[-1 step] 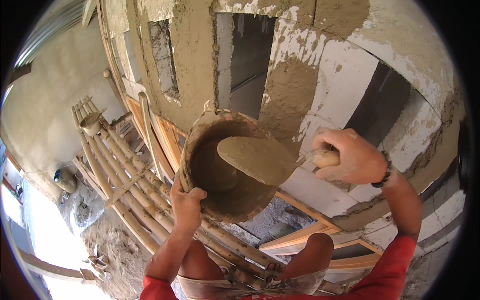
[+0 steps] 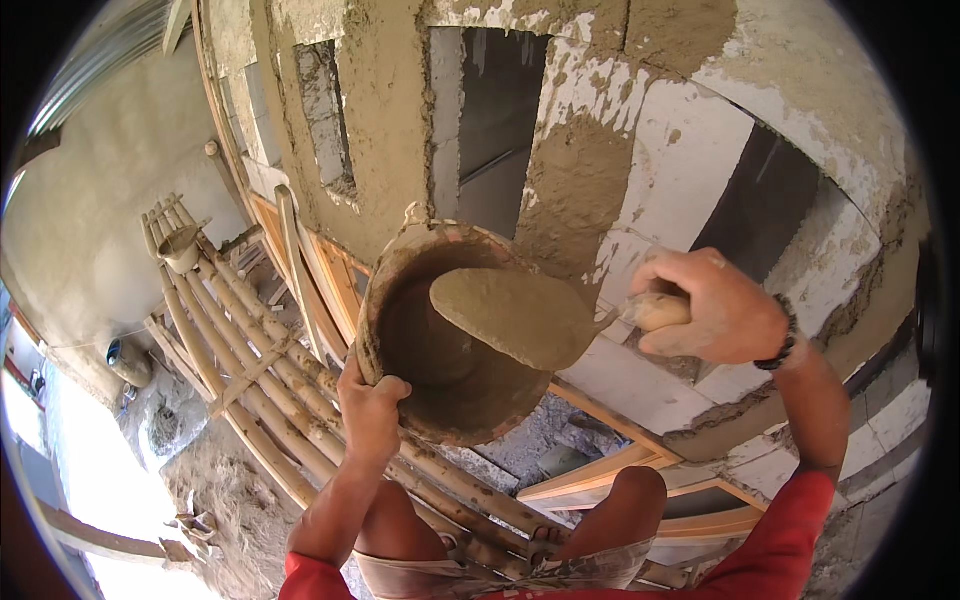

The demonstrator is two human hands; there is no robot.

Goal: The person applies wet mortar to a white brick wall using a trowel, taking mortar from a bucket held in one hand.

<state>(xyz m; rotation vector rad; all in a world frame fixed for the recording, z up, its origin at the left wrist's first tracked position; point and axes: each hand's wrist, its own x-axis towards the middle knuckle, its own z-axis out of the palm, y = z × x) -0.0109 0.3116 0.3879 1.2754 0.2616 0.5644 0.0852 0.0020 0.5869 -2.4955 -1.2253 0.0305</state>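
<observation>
A round bucket (image 2: 478, 428), its inside coated with wet grey-brown mortar, is tilted in front of me. My left hand (image 2: 372, 405) grips its near left rim, thumb over the edge. Closed around the wooden handle of a trowel (image 2: 515, 315), my right hand (image 2: 712, 308) is to the right of the bucket, a dark band on its wrist. The broad, mortar-coated blade reaches left across the bucket's mouth and hides part of the inside. Whether the blade touches the rim, I cannot tell.
Beneath me runs a scaffold of bamboo poles (image 2: 270, 385); a smaller bucket (image 2: 180, 248) rests at its far end. Ahead stands a block wall (image 2: 580, 190), partly plastered, with rectangular openings. Wooden frames (image 2: 600, 470) lean low along it. Sand (image 2: 235, 510) lies below at left.
My right hand has shifted slightly to the right, and the trowel blade sits a touch higher and further left. My left hand and the bucket have barely moved.
</observation>
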